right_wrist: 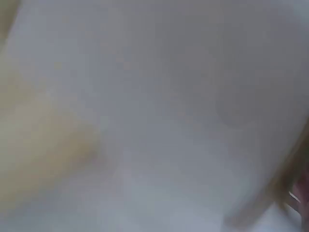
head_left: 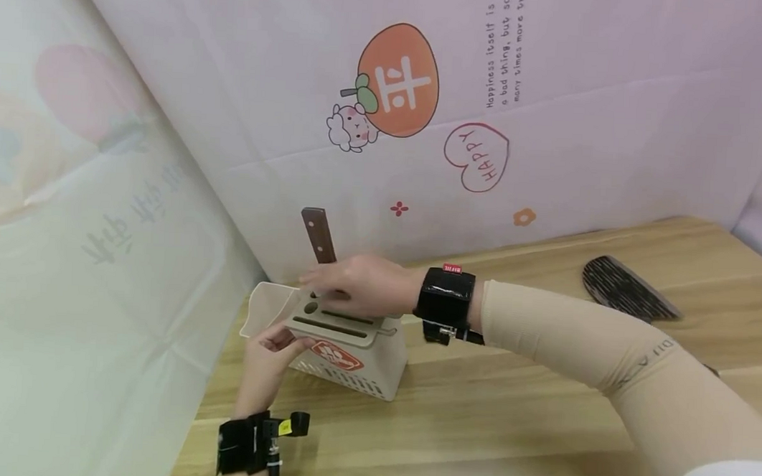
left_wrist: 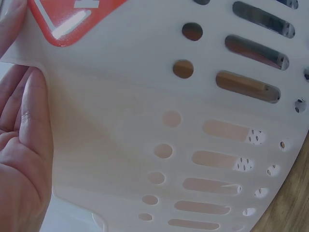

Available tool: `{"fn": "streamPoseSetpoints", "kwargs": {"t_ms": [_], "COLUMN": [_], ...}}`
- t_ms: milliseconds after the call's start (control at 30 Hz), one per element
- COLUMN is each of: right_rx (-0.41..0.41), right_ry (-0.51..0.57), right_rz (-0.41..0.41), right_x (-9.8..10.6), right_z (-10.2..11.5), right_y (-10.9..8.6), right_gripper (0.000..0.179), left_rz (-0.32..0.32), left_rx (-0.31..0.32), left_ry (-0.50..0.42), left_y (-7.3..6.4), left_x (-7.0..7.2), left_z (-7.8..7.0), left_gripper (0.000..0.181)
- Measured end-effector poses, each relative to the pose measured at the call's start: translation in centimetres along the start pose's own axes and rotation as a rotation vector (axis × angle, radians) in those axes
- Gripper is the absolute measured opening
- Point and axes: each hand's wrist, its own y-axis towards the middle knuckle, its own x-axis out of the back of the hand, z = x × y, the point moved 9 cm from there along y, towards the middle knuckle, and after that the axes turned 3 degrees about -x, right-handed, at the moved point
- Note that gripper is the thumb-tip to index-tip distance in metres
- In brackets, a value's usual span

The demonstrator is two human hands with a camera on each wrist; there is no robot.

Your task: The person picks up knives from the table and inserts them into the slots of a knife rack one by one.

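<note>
A cream plastic knife holder with a slotted top and a red label stands on the table. My left hand grips its near left corner, thumb on the front and fingers round the side, as the left wrist view shows close up. Above the slotted top is my right hand, blurred, its fingers bent downward. A knife's brown riveted wooden handle rises just behind those fingers, its lower part hidden by the hand. I cannot tell whether the right fingers hold it. The right wrist view is mostly blur.
A cream side cup is at the holder's left end. On the wooden table at the right lies a wide dark patterned blade, partly behind my right sleeve. Printed cloth walls bound the table at the back and left.
</note>
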Motion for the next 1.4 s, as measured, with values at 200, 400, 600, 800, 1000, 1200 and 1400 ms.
{"fn": "streamPoseSetpoints", "kwargs": {"t_ms": [200,400,600,800,1000,1200,1400], "right_rx": [0.228,0.193,0.178,-0.015,-0.474,-0.773,-0.981], "right_ry": [-0.15,-0.151,-0.215,-0.311,-0.342,-0.318,-0.251], "right_rz": [0.099,0.109,0.06,0.027,0.081,0.092,0.075], "right_x": [0.0,2.1,3.4,4.9,6.4,6.3,6.0], "right_z": [1.7,0.5,-1.1,-4.3,-7.1,-7.6,-7.6], "right_y": [-3.4,-7.1,-15.4,-27.6,-38.5,-44.0,-46.9], "right_gripper": [0.034,0.041,0.041,0.042,0.058,0.057,0.053], "left_rz": [0.005,-0.002,-0.013,-0.009,-0.021,-0.023,-0.022], "left_rx": [-0.012,-0.002,0.029,0.052,0.053,0.053,0.043], "left_ry": [-0.012,0.018,0.023,0.056,0.098,0.15,0.131], "left_y": [0.0,0.3,-0.1,-0.8,-1.2,-1.2,-0.8], "left_x": [-0.1,0.0,-0.3,-0.4,0.3,0.7,0.1], "left_z": [0.2,0.2,0.5,0.6,0.1,-0.1,-0.1], "left_gripper": [0.026,0.022,0.025,0.026,0.024,0.023,0.027]}}
